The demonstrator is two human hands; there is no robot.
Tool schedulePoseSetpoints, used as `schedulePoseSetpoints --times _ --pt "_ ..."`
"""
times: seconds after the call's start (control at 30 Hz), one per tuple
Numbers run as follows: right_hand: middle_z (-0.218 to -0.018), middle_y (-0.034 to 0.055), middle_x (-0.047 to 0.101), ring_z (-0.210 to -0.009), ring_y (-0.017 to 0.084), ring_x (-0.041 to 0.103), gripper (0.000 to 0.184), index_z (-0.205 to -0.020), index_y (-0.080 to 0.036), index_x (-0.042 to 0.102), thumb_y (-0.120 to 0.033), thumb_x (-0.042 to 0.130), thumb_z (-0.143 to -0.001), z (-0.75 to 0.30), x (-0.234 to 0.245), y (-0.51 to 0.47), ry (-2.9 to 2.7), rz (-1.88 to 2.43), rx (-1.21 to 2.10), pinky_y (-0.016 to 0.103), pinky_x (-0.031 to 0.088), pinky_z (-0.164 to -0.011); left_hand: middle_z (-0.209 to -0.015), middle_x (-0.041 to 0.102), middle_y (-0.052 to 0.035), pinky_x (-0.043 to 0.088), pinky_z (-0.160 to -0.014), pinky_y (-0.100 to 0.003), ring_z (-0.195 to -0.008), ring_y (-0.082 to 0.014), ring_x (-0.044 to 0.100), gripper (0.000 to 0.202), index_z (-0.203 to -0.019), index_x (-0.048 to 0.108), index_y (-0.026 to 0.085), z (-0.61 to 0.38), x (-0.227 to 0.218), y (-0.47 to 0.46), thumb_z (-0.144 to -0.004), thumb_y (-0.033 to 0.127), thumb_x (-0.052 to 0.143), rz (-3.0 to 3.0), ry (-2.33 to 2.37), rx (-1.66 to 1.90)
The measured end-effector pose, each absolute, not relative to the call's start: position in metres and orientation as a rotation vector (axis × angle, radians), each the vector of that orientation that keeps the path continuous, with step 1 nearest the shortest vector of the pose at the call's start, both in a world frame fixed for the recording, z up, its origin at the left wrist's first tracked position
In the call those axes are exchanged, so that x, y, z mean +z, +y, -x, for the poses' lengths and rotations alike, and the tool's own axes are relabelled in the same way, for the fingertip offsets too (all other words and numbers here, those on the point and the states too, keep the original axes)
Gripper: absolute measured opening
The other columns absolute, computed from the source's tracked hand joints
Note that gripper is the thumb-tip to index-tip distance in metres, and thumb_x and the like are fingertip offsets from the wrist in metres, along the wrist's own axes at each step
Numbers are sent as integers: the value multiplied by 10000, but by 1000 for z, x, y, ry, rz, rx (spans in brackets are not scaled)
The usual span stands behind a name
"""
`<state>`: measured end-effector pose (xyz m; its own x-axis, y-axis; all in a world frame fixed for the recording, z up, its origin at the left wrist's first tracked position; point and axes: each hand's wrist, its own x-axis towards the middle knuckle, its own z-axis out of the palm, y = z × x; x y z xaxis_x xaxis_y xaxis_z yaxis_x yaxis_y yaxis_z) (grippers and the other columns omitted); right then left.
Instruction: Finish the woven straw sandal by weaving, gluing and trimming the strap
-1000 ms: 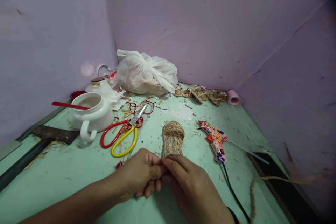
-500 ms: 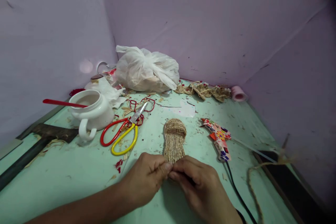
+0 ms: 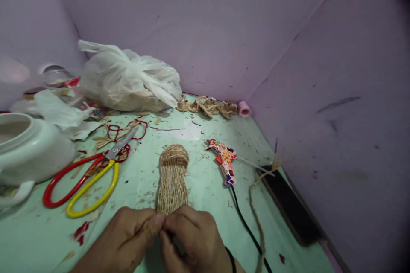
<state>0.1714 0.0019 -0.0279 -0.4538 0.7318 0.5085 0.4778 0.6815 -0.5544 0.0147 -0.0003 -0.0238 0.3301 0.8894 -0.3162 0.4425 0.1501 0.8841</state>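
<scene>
A tan woven twine piece (image 3: 173, 175), shaped like a small slipper with a rounded cap at its far end, lies on the pale green tabletop. At its near end my left hand (image 3: 128, 236) pinches the edge between thumb and fingers. My right hand (image 3: 194, 239) is closed on the same edge, its fingertips meeting those of the left. Both hands cover the near end, so what exactly lies between the fingertips is hidden. Right of the piece rests a flower-patterned glue gun (image 3: 226, 160) with a clear glue stick in its back.
Red-and-yellow-handled scissors (image 3: 112, 162) and a white pot (image 3: 38, 149) are on the left. A tied white plastic bag (image 3: 128, 79), woven pieces (image 3: 209, 106) and a pink spool (image 3: 244, 109) line the wall. A phone (image 3: 291, 204) and braided cord (image 3: 253, 204) lie right.
The camera view has turned right, so the objects appear farther left and the pot is partly cut off. Both hands keep pinching the near end of the woven piece.
</scene>
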Motion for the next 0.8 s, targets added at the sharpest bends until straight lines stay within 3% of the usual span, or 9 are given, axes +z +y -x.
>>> schedulePoseSetpoints --times 0.13,0.4,0.63,0.73,0.8 --pt "-527 -1 557 -431 95 496 169 -697 -186 578 -168 437 -790 -172 -37 2 -2108 959 371 190 368 -396 -479 489 22 352 -476 -205 -473 -110 448 415 -524 440 191 -15 -33 -3 -834 454 356 -1649 1316 601" --pt "-533 20 558 -433 106 502 224 -676 -160 589 -135 411 -810 -171 -31 1 -2122 929 371 200 375 -408 -547 549 32 406 -521 -185 -528 -110 539 269 -619 461 212 -20 -25 -10 -852 283 347 -1885 1419 692" --pt "-540 12 583 -421 96 531 152 -712 -161 596 -90 468 -754 -181 -27 5 -2228 858 393 185 371 -399 -529 474 33 360 -513 -196 -520 -101 467 311 -575 367 199 -23 -16 -9 -865 273 281 -1834 1350 608" --pt "-571 4 590 -449 85 535 122 -742 -166 601 -114 495 -772 -190 -22 10 -2141 1020 509 168 397 -427 -479 372 48 302 -466 -206 -475 -94 383 343 -538 317 196 -15 -20 -2 -848 344 310 -1679 1468 516" --pt "-590 -1 606 -477 88 552 105 -741 -180 607 -173 517 -796 -198 -20 16 -1993 1233 575 164 422 -453 -466 359 50 273 -447 -210 -462 -95 359 331 -537 379 192 -10 -20 4 -819 363 346 -1553 1594 466"
